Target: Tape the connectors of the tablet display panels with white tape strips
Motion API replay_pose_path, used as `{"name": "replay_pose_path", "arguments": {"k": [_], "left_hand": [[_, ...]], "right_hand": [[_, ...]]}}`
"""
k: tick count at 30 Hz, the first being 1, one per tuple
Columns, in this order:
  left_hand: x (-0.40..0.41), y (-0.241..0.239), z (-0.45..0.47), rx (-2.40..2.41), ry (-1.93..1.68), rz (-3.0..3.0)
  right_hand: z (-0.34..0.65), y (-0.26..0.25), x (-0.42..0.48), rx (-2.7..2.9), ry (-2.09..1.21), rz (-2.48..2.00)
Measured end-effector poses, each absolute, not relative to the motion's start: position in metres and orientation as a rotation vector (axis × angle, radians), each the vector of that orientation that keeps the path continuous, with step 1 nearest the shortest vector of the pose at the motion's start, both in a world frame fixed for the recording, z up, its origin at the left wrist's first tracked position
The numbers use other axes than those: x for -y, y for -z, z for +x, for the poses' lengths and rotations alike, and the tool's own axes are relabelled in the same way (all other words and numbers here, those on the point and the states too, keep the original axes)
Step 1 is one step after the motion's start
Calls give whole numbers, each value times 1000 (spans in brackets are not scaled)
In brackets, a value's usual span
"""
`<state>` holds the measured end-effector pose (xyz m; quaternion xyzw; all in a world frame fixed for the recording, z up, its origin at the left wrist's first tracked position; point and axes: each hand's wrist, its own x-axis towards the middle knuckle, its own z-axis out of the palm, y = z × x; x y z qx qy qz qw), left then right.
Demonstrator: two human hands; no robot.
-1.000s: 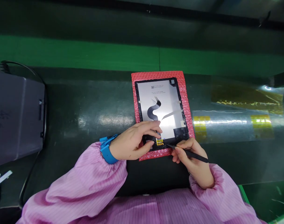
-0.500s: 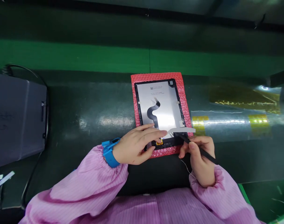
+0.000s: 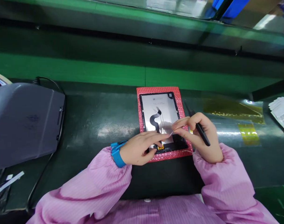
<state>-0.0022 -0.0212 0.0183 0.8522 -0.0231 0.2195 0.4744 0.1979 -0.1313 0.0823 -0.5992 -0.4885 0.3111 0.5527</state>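
A tablet screen panel [image 3: 159,109] lies back-up on a red bubble-wrap sheet [image 3: 142,118], with a black flex cable [image 3: 154,119] curling over its silver back. My left hand [image 3: 142,147] presses its fingers on the panel's near edge by a yellow connector tab [image 3: 160,147]. My right hand [image 3: 200,137] hovers over the panel's right side. It keeps a black pen-like tool [image 3: 198,127] tucked between its fingers and pinches a thin clear film strip [image 3: 173,132] lifted off the panel.
A grey box [image 3: 25,118] with a black cable stands at the left. Yellow tape patches [image 3: 248,133] and clear film lie on the dark green belt [image 3: 97,115] at the right. A stack of white sheets [image 3: 282,112] sits at the far right edge.
My right hand moved from the panel's near edge up over its right side, swung the tool upright and took the clear film strip between thumb and finger. The view tilted up.
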Motion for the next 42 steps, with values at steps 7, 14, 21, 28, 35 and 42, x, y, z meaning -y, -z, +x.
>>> {"name": "replay_pose_path", "arguments": {"k": [7, 14, 21, 28, 35, 42], "left_hand": [[14, -20, -9, -112, -662, 2424], [13, -19, -6, -144, -304, 2896], [16, -19, -5, -197, -271, 2960], [18, -21, -3, -287, -168, 2991], [18, -23, -2, -320, -131, 2992], [20, -26, -2, -378, -111, 2973]], "right_hand": [[212, -83, 110, 989, -629, -1370], [205, -49, 100, 940, -988, -1476], [198, -34, 87, 1048, -1067, -1477], [196, -27, 81, 1154, -1037, -1495], [195, -23, 78, 1231, -966, -1547], [193, -26, 78, 1209, -991, -1528]]}}
